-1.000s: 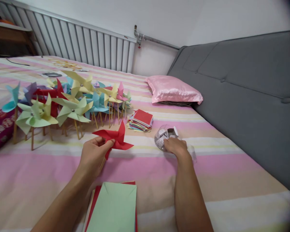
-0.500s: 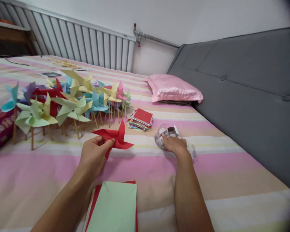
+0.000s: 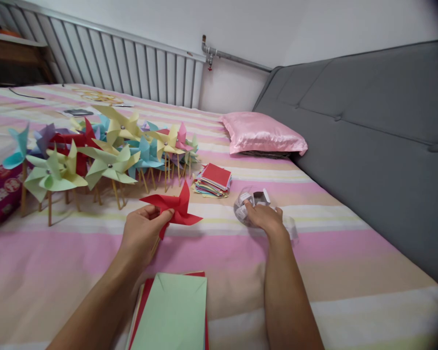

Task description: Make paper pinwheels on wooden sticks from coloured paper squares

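My left hand [image 3: 140, 233] holds a red paper pinwheel [image 3: 175, 208] just above the striped bedspread, thumb and fingers pinched at its centre, with a wooden stick partly hidden under the palm. My right hand [image 3: 264, 218] rests on a clear plastic bag [image 3: 246, 206] of small white boxes, its fingers reaching into the bag's opening. Whether those fingers grip anything inside cannot be seen.
A crowd of finished pinwheels [image 3: 105, 146] on sticks stands at the left. A pile of coloured paper squares [image 3: 213, 181] lies behind the red pinwheel. Green and red sheets [image 3: 171, 311] lie near me. A pink pillow [image 3: 263, 133] and grey headboard [image 3: 368, 136] sit at the right.
My right hand has shifted slightly within the plastic bag, and the bag's loose edge now shows to its right. The left hand and the red pinwheel have stayed put.
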`<state>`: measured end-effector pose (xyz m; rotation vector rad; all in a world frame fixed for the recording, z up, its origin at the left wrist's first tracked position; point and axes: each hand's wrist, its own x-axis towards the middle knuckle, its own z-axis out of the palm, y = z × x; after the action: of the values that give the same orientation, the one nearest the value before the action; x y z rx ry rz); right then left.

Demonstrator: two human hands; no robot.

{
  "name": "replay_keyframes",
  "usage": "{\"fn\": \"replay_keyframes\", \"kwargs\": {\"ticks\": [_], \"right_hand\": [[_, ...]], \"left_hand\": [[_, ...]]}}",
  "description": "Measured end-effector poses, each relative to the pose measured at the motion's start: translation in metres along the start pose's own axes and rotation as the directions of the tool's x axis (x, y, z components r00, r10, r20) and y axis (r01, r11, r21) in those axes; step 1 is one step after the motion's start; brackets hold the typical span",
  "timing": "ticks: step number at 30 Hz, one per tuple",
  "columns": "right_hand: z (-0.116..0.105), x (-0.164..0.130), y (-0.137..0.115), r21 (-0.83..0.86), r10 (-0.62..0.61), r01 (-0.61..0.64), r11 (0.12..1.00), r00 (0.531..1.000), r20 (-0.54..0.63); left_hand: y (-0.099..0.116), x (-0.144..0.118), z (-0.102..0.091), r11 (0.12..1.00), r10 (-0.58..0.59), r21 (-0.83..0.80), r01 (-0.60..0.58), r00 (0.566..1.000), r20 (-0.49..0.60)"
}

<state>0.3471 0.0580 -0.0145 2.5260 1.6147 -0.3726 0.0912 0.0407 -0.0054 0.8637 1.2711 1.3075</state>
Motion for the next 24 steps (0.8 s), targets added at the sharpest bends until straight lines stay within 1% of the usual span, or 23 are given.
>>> {"fn": "replay_keyframes", "kwargs": {"ticks": [8,13,19,24], "right_hand": [[0.0012,0.0017,0.0007,0.059,-0.020,0.019,0.998,1.000,0.016],[0.0017,0.0015,0.0000,0.071,-0.047,0.046,0.996,0.999,0.021],[0.0018,0.0024,-0.0009,0.073,-0.044,0.043,0.996,0.999,0.018],[0.0009,0.0019,-0.0018,0.074,-0.046,0.045,0.996,0.999,0.014]], "left_hand": [[-0.0019,0.0014,-0.0014,0.999,0.027,0.016,-0.028,1.000,0.013],[-0.0029,0.0020,-0.0029,0.999,0.017,0.027,-0.017,1.000,0.017],[-0.0020,0.0010,-0.0020,0.999,0.016,0.028,-0.017,1.000,0.021],[-0.0020,0.0014,-0.0012,0.999,0.015,0.035,-0.015,1.000,0.001]]}}
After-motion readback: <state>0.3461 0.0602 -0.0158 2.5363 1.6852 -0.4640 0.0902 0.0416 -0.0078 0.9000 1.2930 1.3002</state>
